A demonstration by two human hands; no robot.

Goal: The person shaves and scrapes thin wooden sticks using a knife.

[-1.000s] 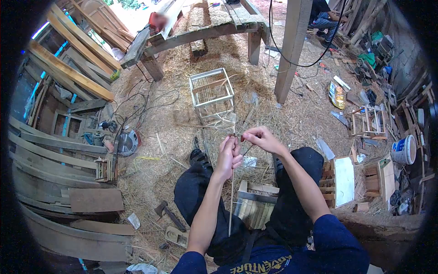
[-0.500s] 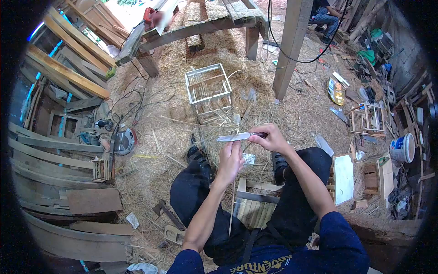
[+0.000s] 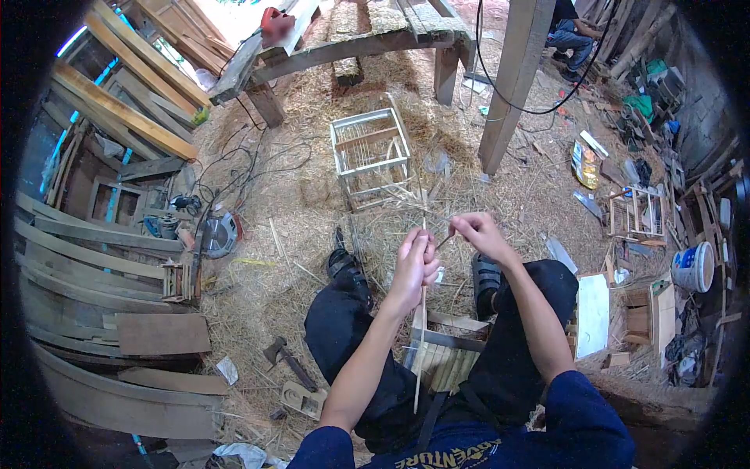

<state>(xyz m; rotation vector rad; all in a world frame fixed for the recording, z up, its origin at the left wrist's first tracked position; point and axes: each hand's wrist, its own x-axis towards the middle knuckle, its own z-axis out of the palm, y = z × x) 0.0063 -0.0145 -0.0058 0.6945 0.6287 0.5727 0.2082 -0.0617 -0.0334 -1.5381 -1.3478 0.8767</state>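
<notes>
My left hand point(image 3: 416, 266) is closed around a thin wooden strip point(image 3: 419, 359), which runs upright through the fist and down toward my lap. Beside it, my right hand point(image 3: 480, 234) grips a knife point(image 3: 444, 241), its blade now edge-on and showing as a thin dark line against the strip. Curled shavings point(image 3: 402, 195) hang around the strip's upper end. Between my legs lies a slatted wooden piece point(image 3: 449, 363). A small white-edged wooden frame point(image 3: 367, 168) with thin bars stands on the floor beyond my hands.
A hatchet point(image 3: 291, 364) and a small wooden block point(image 3: 303, 400) lie left of my leg. Farther left is a circular saw point(image 3: 221, 234). A workbench point(image 3: 359, 53) and a post point(image 3: 508, 94) stand ahead. A seated person point(image 3: 572, 39) is at the upper right; a white bucket point(image 3: 692, 267) is at right.
The knife has turned from showing its flat blade to edge-on. The strip is more upright, and my left hand has shifted slightly right. The view has shifted a little.
</notes>
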